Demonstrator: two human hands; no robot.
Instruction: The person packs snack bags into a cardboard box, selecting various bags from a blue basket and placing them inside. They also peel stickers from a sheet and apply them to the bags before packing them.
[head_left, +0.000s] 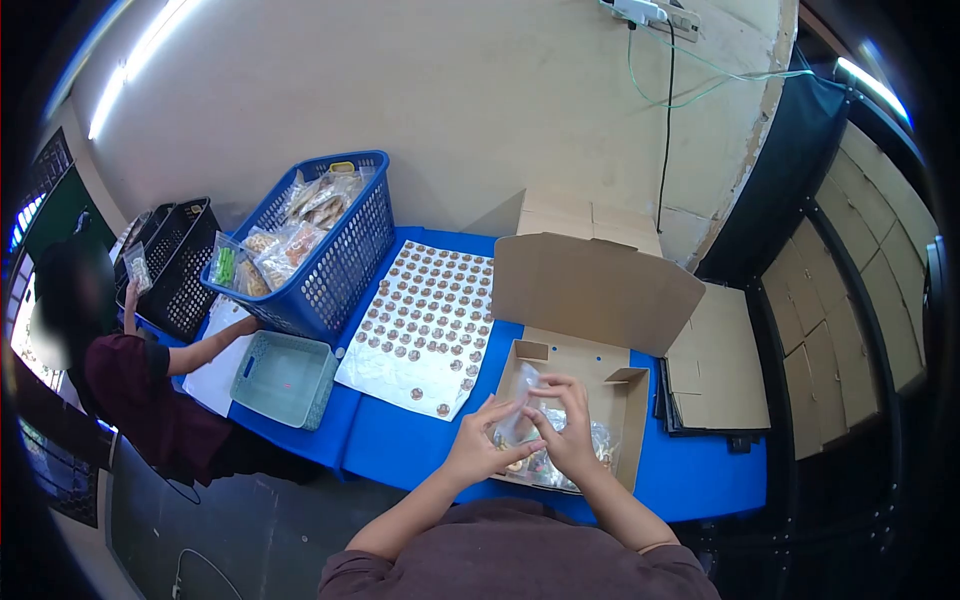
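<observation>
A small clear plastic bag (519, 410) is pinched between my two hands, above an open cardboard box (631, 430). My left hand (482, 438) grips the bag's left side with thumb and fingers. On the other side, my right hand (566, 425) has its fingers closed on the bag near the top. What is inside the bag is hard to make out. Several clear packets (603, 443) with small contents lie in the box beneath my hands, partly hidden by them. The box's large lid (590, 290) stands raised at the back.
Left of the box lies a white sheet of round stickers (425, 320). Beyond are a blue basket (352, 262) full of packets, a pale green basket (285, 378) and black crates (190, 285). A co-worker (150, 400) holds a packet at left. Flat cardboard (728, 365) is stacked right.
</observation>
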